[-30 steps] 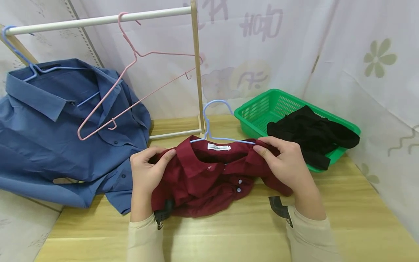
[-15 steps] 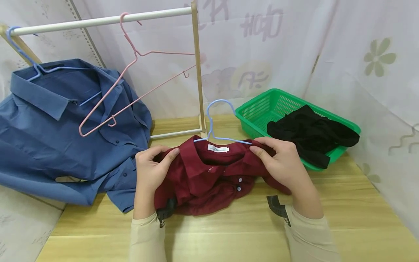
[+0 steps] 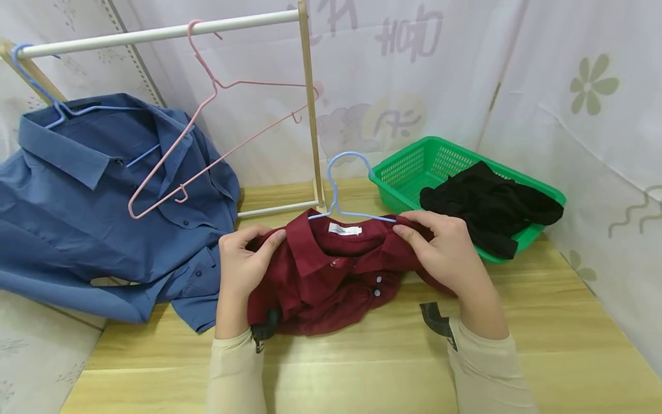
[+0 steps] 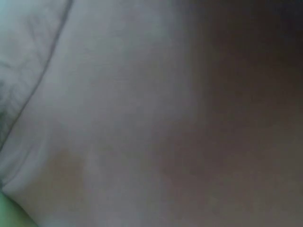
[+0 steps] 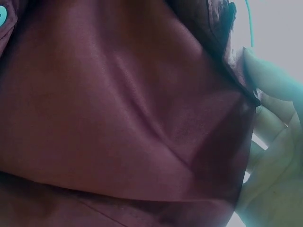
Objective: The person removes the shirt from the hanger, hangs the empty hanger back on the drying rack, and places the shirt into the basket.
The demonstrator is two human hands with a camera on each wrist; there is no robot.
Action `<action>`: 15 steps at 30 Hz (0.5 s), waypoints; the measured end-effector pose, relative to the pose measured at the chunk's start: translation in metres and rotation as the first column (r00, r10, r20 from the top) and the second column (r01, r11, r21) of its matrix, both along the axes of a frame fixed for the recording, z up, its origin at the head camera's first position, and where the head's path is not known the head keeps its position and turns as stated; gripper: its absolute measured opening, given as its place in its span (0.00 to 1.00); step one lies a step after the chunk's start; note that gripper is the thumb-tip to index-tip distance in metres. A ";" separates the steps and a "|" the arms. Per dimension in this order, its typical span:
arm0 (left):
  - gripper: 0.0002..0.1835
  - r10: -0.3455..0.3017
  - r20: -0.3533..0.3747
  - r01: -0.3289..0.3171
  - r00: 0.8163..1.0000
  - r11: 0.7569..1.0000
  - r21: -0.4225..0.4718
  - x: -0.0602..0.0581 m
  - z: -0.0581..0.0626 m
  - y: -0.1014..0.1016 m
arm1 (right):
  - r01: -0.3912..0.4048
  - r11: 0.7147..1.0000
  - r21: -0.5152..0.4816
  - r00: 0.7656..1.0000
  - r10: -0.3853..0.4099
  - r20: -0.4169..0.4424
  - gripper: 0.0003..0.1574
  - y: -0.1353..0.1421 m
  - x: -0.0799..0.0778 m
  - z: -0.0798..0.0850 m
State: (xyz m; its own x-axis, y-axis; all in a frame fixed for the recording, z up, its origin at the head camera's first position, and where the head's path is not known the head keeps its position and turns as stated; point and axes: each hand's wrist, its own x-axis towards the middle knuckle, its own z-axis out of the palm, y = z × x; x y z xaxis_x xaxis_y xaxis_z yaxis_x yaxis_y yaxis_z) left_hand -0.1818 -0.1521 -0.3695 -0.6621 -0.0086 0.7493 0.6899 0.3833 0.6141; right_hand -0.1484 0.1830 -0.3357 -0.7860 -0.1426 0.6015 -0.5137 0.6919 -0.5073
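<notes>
Maroon button-up shirt (image 3: 326, 287) is pinched at both shoulders by left hand (image 3: 245, 261) and right hand (image 3: 445, 247); wooden tabletop (image 3: 357, 374) is exposed nearside.

Curtain lettering (image 3: 410, 33) and collar label (image 3: 345, 229) unreadable.

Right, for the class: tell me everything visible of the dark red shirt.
The dark red shirt looks like smooth cloth, with a pointed collar, a white label inside the neck and small pale buttons. A blue hanger sits in its neck opening. The left hand and right hand pinch it either side of the collar; below, it bunches in folds over the table.
</notes>
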 end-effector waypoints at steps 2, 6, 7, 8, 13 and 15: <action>0.05 -0.002 0.000 0.002 1.000 1.000 0.006 -0.001 0.000 0.000 | 0.002 1.000 -0.005 1.000 -0.002 -0.001 0.12 -0.001 0.000 0.001; 0.05 -0.008 0.013 0.007 1.000 1.000 0.017 0.000 0.000 0.000 | 0.012 1.000 -0.006 1.000 -0.012 0.006 0.12 -0.002 0.001 0.003; 0.05 -0.011 0.017 0.011 1.000 1.000 0.024 0.000 0.000 -0.001 | 0.015 1.000 -0.003 1.000 -0.015 0.004 0.12 -0.003 0.001 0.003; 0.05 -0.016 0.023 0.015 1.000 0.999 0.034 0.000 0.000 -0.001 | 0.021 1.000 0.003 1.000 -0.021 0.006 0.13 -0.003 0.001 0.004; 0.05 -0.032 0.054 0.027 0.998 0.995 0.091 0.001 0.000 -0.008 | 0.045 0.999 0.006 0.999 -0.045 0.008 0.13 -0.005 0.004 0.005; 0.05 -0.031 0.061 0.024 0.998 0.993 0.114 0.003 0.001 -0.013 | 0.051 0.999 0.000 0.999 -0.051 0.003 0.13 -0.006 0.005 0.006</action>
State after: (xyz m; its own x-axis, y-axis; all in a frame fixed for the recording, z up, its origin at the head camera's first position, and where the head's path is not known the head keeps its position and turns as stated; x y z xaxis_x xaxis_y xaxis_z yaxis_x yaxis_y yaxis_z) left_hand -0.1792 -0.1650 -0.3685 -0.7088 -0.0717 0.7018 0.6583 0.2905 0.6945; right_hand -0.1430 0.1774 -0.3299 -0.7940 -0.1022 0.5992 -0.4764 0.7170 -0.5089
